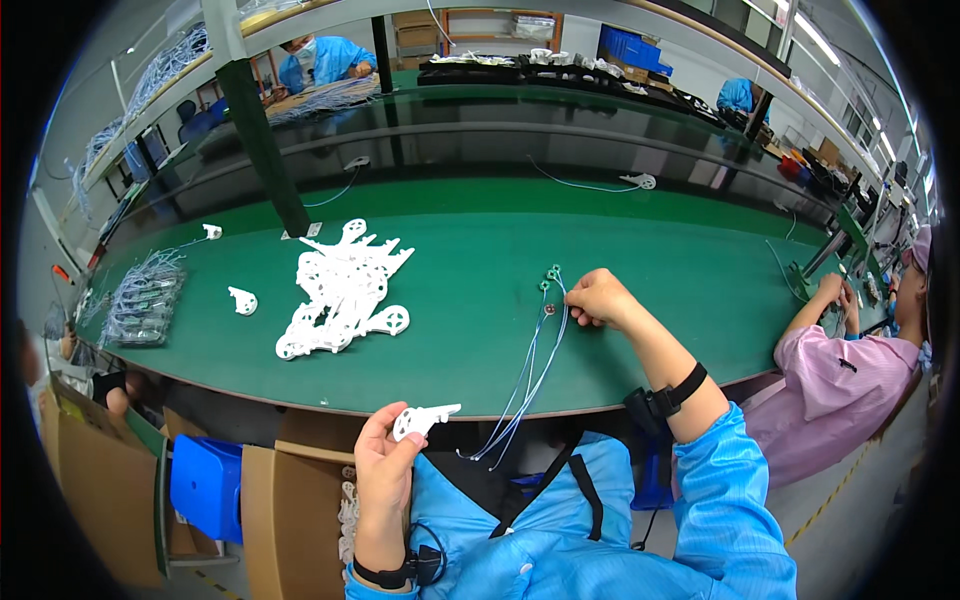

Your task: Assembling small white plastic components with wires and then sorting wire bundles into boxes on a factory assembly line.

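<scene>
Beyond both hands, in the head view, facing a green table (pixel 470 320), with a glossy dark strip (pixel 440 150) running behind. Ahead and left of the left hand, seeing a pile of white parts (pixel 345 285) lying in a heap; farther left, seeing one loose white piece (pixel 242 301) and bagged cables (pixel 145 300). Far ahead, seeing a worker in blue (pixel 325 65); well right of the right hand, seeing a worker in pink (pixel 845 375) bending toward the table.

With the left hand (pixel 385 455), clamping thumb and fingers on a white plastic part (pixel 420 422), holding it by the table's near edge. With the right hand (pixel 600 300), curling the fingers together right beside thin pale-blue cables (pixel 530 365), close to their small green boards (pixel 554 272); not managing to tell whether gripping one.

Between the hands, seeing cable tails hanging past the near edge. Between pile and right hand, finding a broad stretch of green, and another rightward. Left of the left hand, below the edge, seeing a cardboard box (pixel 290 510) and a blue bin (pixel 207 488).
</scene>
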